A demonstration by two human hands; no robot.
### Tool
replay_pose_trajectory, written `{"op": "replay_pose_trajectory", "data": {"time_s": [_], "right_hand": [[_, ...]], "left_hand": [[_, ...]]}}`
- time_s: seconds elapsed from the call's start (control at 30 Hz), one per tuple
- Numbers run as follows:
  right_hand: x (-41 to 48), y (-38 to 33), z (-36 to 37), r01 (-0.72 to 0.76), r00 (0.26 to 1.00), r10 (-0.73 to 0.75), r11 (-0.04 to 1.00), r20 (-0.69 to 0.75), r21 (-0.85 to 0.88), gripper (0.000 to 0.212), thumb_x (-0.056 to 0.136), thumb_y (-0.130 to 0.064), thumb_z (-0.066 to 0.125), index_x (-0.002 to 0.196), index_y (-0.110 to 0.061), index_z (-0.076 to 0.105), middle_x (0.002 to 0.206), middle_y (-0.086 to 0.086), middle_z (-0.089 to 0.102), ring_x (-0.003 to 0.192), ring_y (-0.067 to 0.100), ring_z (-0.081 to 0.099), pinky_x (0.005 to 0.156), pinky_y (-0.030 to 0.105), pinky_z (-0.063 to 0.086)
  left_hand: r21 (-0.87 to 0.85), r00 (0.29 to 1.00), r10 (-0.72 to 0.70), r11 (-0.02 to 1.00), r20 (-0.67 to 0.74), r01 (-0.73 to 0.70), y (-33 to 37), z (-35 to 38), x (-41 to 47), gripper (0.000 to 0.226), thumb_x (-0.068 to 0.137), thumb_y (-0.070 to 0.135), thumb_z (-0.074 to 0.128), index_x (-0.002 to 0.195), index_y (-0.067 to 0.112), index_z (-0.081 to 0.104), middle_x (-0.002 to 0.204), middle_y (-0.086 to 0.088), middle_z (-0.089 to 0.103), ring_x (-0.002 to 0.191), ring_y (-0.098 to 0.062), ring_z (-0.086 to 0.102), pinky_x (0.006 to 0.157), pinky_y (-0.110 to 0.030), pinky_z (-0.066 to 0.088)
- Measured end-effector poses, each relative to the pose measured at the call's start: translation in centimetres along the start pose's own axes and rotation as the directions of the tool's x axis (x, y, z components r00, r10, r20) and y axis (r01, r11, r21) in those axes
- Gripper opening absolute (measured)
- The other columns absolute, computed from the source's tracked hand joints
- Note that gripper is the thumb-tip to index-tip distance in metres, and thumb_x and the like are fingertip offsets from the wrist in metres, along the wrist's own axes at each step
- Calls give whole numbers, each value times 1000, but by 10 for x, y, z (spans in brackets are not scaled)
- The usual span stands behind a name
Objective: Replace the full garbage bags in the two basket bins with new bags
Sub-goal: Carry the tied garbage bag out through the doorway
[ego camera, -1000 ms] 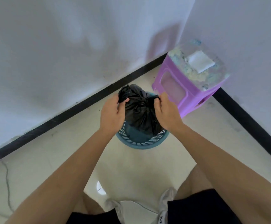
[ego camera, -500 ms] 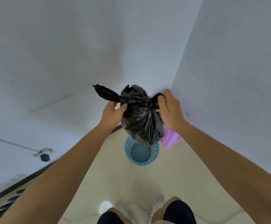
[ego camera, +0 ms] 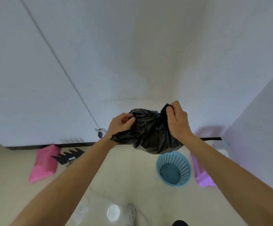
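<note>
black garbage bag in both hands, above blue basket bin

Since 1 s ago: black bag lifted clear of blue bin, now bare inside; loose tail flopped under L hand.

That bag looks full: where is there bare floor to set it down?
The black garbage bag could go on bare floor between the pink bag and the blue basket bin. Crowded: right of the bin by the purple stool, and along the baseboard by the black toothed object.
</note>
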State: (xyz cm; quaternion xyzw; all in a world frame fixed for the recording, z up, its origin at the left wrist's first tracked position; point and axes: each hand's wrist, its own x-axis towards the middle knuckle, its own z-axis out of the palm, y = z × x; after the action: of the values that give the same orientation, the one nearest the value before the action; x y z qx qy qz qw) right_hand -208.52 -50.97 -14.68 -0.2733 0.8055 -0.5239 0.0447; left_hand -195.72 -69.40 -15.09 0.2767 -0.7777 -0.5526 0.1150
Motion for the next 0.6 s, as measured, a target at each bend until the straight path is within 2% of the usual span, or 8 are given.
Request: {"op": "replay_pose_trajectory", "data": {"time_s": [0.1, 0.17, 0.23, 0.33, 0.4, 0.5, 0.57, 0.6], "right_hand": [[-8, -27, 48, 74, 982, -82, 996, 171, 58, 19, 103, -21, 38, 88, -12, 42, 70, 2, 50, 60, 11, 42, 56, 22, 35], [-19, -50, 85, 105, 951, -124, 991, 284, 81, 19, 104, -23, 37, 89, -12, 43, 71, 3, 51, 62, 12, 44, 58, 28, 36], [-35, -78, 125, 135, 908, -164, 986, 385, 102, 19, 103, -25, 36, 90, -13, 44, 71, 2, 51, 62, 12, 44, 59, 30, 38], [-68, -125, 186, 190, 827, -231, 973, 512, 131, 20, 103, -28, 36, 90, -15, 44, 72, 3, 53, 62, 13, 46, 60, 31, 39], [-91, -156, 230, 229, 762, -278, 960, 585, 159, 19, 103, -29, 36, 90, -17, 43, 72, 6, 54, 62, 13, 46, 60, 31, 38], [-128, -199, 293, 291, 651, -364, 930, 666, 224, 16, 103, -31, 40, 93, -18, 42, 69, 7, 52, 58, 10, 42, 58, 27, 35], [-152, -226, 341, 286, 585, -404, 914, 703, 287, 11, 101, -32, 46, 102, -22, 42, 70, 5, 54, 58, 10, 43, 61, 25, 36], [-163, -238, 365, 280, 548, -418, 908, 725, 312, 16, 99, -34, 50, 110, -25, 41, 74, 7, 57, 61, 12, 48, 65, 26, 39]], "left_hand": [[-19, 979, -93, 996, -180, 91, -14, -67, -35, 13, 94, 30, 61, 106, 27, 68, 107, 6, 70, 96, -11, 65, 83, -31, 55], [-32, 957, -123, 992, -264, 118, -21, -111, -65, 22, 94, 33, 61, 115, 27, 65, 117, 6, 65, 105, -10, 62, 83, -28, 56], [8, 954, -122, 992, -275, 130, -30, -148, -101, 38, 93, 37, 64, 129, 28, 59, 126, 8, 56, 110, -6, 57, 75, -16, 51], [198, 967, -105, 968, -233, 153, -61, -197, -158, 55, 88, 36, 71, 138, 30, 50, 130, 8, 54, 103, -3, 57, 82, -9, 44], [322, 962, -60, 935, -266, 147, -89, -230, -189, 41, 86, 28, 71, 125, 25, 60, 116, 6, 61, 102, -7, 60, 83, -9, 44], [339, 899, -16, 923, -438, 181, -117, -279, -239, 3, 87, 14, 70, 87, 16, 67, 79, 13, 57, 75, 7, 55, 68, -16, 39], [270, 824, -10, 942, -567, 197, -138, -318, -272, 17, 88, 8, 65, 79, 22, 63, 76, 15, 56, 72, 10, 54, 65, -10, 38], [209, 779, -33, 955, -626, 208, -150, -339, -289, 21, 89, 10, 63, 79, 28, 60, 77, 13, 60, 72, 7, 57, 66, -11, 41]]}}
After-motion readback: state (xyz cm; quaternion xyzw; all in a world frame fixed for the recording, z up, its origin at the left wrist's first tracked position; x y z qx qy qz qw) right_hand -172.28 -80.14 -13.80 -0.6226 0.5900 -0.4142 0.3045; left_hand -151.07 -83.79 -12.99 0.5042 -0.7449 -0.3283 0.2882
